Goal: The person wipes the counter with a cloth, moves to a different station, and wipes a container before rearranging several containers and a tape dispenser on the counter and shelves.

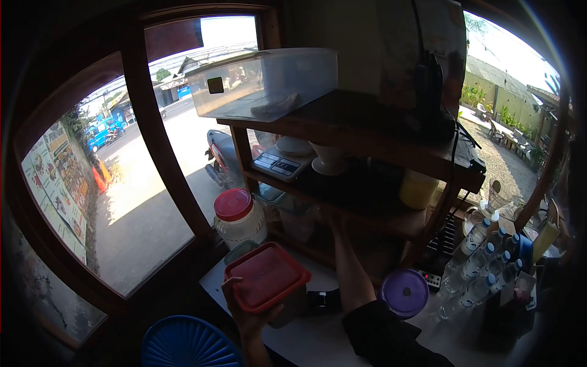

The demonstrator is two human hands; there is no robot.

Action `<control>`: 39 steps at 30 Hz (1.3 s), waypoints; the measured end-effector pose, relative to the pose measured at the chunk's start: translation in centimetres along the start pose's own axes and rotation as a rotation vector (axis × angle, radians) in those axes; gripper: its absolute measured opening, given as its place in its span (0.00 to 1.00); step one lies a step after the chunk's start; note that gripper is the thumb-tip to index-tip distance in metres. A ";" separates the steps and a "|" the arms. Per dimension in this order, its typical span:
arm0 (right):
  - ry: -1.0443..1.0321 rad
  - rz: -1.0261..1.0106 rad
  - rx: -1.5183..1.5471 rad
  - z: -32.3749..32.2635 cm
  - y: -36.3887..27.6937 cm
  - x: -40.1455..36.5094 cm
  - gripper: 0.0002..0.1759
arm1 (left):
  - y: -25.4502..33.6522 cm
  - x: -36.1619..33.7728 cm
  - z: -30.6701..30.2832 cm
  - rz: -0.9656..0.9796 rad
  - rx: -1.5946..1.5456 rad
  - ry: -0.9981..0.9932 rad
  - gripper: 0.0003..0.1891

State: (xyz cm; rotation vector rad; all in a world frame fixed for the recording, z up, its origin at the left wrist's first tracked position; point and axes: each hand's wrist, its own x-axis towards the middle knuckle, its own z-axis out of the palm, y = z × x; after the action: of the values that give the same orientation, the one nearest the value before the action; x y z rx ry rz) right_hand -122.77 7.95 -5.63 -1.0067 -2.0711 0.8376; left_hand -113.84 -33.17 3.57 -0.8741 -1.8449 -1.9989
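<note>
My left hand holds a container with a red lid, tilted up above the white table. Its fingers wrap round the side and bottom edge. My right arm reaches forward into the dark lower part of the wooden shelf. The right hand is in deep shadow beside a clear container, and its fingers cannot be made out. A jar with a red lid stands left of the shelf, behind the held container.
Right of my right arm is a purple lid. Several water bottles stand farther right. A blue ridged lid is at the bottom left. A scale and a clear bin are on the shelf. Windows flank it.
</note>
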 end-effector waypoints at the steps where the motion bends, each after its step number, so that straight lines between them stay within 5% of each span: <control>1: -0.005 0.002 -0.012 0.1 0.0 -0.1 0.36 | 0.1 0.0 0.1 -0.011 -0.015 0.005 0.50; 4: 0.045 0.011 -0.102 1.2 0.2 -0.7 0.33 | 0.3 -0.3 0.2 -0.012 -0.033 0.017 0.50; 7: 0.422 -0.025 -0.656 5.5 0.8 -3.6 0.30 | 1.1 0.0 -0.4 0.000 -0.062 0.086 0.51; 10: 0.643 -0.053 -0.697 8.2 0.2 -7.6 0.28 | 2.0 0.1 -1.9 -0.037 -0.159 0.216 0.50; 13: 0.259 0.106 0.923 -2.6 -11.0 -16.7 0.24 | 2.1 0.2 -3.7 -0.112 -0.289 0.331 0.49; 16: -0.282 -0.144 0.740 -7.5 -14.8 -21.3 0.23 | 2.7 0.0 -5.1 -0.054 -0.104 0.360 0.49; 19: -0.429 -0.619 0.396 -6.6 -14.7 -23.0 0.29 | 4.3 -0.3 -5.3 -0.023 -0.127 0.382 0.47; 22: -0.407 -0.752 0.342 -5.1 -15.3 -24.1 0.40 | 4.7 -0.9 -5.6 -0.049 -0.158 0.431 0.46; 28: -0.362 -0.594 -0.008 -2.2 -17.5 -26.0 0.48 | 3.2 -1.9 -6.6 0.011 -0.087 0.474 0.47; 39: -0.261 -0.563 0.242 -7.0 -16.1 -24.0 0.45 | 1.3 -3.1 -6.7 0.086 0.028 0.478 0.48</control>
State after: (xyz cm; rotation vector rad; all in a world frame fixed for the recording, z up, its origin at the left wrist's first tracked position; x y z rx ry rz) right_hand -112.33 -18.26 3.76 -0.1665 -2.2334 0.9160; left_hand -112.28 -40.41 2.76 -0.4084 -1.5322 -1.9129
